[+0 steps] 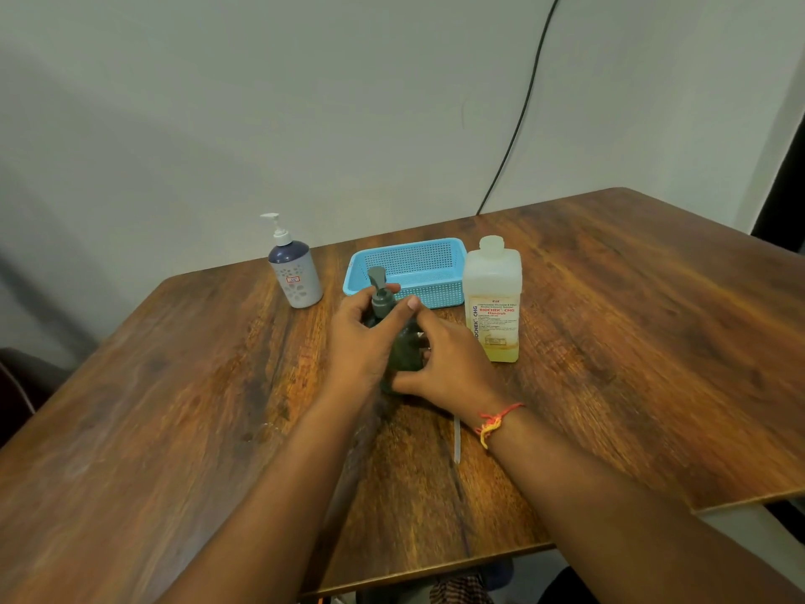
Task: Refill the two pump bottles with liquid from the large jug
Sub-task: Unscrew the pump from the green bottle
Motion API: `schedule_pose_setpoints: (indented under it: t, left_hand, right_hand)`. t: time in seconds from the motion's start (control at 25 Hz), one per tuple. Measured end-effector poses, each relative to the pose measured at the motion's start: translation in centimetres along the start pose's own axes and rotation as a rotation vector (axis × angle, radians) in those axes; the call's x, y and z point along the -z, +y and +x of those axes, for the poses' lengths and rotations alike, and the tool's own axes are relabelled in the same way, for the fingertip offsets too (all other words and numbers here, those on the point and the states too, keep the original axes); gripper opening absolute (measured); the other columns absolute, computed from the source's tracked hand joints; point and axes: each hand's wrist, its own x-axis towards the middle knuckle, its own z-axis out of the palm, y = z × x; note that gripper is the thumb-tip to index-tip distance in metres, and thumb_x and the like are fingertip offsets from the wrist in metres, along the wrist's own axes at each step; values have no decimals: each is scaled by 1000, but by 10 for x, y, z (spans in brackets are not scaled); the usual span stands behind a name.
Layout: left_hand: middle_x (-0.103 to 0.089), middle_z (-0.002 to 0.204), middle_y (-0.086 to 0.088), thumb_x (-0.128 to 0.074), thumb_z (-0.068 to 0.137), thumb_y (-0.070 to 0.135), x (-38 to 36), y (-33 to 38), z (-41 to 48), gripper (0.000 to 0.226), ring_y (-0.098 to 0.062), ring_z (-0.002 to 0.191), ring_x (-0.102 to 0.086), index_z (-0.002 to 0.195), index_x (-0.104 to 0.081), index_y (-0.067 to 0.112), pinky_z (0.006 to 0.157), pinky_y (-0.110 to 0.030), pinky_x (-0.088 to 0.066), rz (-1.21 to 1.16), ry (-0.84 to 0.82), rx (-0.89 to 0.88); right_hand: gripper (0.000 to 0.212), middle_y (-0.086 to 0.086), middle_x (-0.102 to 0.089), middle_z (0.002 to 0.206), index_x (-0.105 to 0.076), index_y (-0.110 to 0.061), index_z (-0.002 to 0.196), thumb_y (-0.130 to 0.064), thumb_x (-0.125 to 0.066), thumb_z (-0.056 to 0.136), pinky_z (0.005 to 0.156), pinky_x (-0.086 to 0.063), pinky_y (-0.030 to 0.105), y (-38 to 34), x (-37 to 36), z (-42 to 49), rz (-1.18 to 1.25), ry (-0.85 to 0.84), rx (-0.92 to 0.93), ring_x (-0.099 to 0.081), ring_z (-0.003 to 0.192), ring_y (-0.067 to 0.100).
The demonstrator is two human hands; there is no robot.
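Green bottle axis: the dark green pump bottle (pixel 398 342) is standing upright on the wooden table (pixel 631 342), long axis vertical, its grey pump head (pixel 378 283) pointing up and away from the person.
Green bottle place: it is sitting between the two hands, in front of the blue basket (pixel 409 270).
Left hand: the left hand (pixel 363 337) is reaching in from the lower left, fingers curling around the bottle's neck just below the pump, thumb tip showing on the near side of the collar.
Right hand: the right hand (pixel 444 364) is coming in from the lower right, wrapping the bottle's body, fingers bent against its side; a red and yellow thread (pixel 496 422) is circling that wrist.
Grey bottle: the grey pump bottle (pixel 295 272) is standing upright well left of the left fingers, its white nozzle pointing left.
Jug: the large jug (pixel 493 303) is standing upright just beyond the right fingers, cap on, yellowish liquid showing low inside.
Count: two pump bottles, one jug, one basket, two hands.
Near item: a thin pale strip (pixel 456 442) is lying on the table beside the right wrist; what it is cannot be told.
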Motion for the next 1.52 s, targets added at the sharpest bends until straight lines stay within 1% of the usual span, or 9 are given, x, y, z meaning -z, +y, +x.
schedule_pose_setpoints:
  t: [0.2,0.4,0.68,0.92,1.04,1.12,1.24,1.4,1.52]
  left_hand:
    - [-74,111,-15,-70,90,3,5,-4,-6,27,-26,104,-73,118,-67,2,81,-40,-61,-177,18,18]
    - [-74,106,-17,-73,88,1,1,7,-3,30,-15,91,-75,114,-62,-6,69,-22,-59,-72,116,-62]
    - [-76,92,-5,-73,90,12,6,39,19,28,-18,91,-75,112,-61,0,83,-31,-61,-210,127,-63]
    - [-73,94,-8,-75,89,14,17,74,47,20,-13,81,-72,103,-63,6,75,-24,-58,-402,218,-41]
    - [-72,102,-14,-77,88,14,26,82,60,41,-17,85,-69,120,-60,-4,88,-34,-60,-508,260,-54]
    - [-72,101,-15,-80,86,18,37,79,70,40,-21,87,-67,116,-63,-3,98,-44,-53,-518,290,-43]
    - [-68,96,-17,-83,83,22,53,58,73,31,-29,91,-61,101,-63,6,94,-49,-54,-409,275,51]
    - [-68,95,-4,-80,85,29,65,7,51,23,-25,88,-62,96,-67,14,81,-37,-56,81,299,194]
    - [-76,91,2,-84,70,49,66,-23,37,33,-23,89,-73,91,-74,25,82,-50,-62,324,278,261]
  right_hand:
    - [95,-4,-66,129,-39,-36,150,-44,-84,66,89,-58,30,0,4,1,-24,25,5,-65,110,14]
    - [94,-4,-65,131,-39,-34,151,-43,-85,69,89,-59,31,0,5,0,-10,36,6,-66,110,13]
    - [93,-3,-63,135,-41,-35,150,-50,-87,70,89,-51,22,0,4,0,-39,48,6,-66,112,15]
    - [94,-4,-60,141,-38,-37,151,-51,-86,72,93,-55,27,1,4,0,-19,19,0,-64,115,14]
    - [95,-6,-59,141,-37,-38,151,-50,-87,71,95,-57,30,1,4,0,0,12,-1,-64,116,14]
    - [95,-6,-58,143,-36,-38,151,-49,-86,71,96,-57,31,1,4,0,8,5,3,-62,119,14]
    - [92,-5,-57,142,-36,-36,150,-49,-85,73,96,-57,34,2,3,0,-28,19,14,-60,120,16]
    - [91,-5,-54,145,-34,-35,151,-49,-83,75,97,-57,39,4,0,0,-25,28,28,-59,122,17]
    - [95,-3,-49,152,-28,-35,156,-46,-83,79,102,-55,39,5,-1,-1,-16,14,24,-56,130,18]
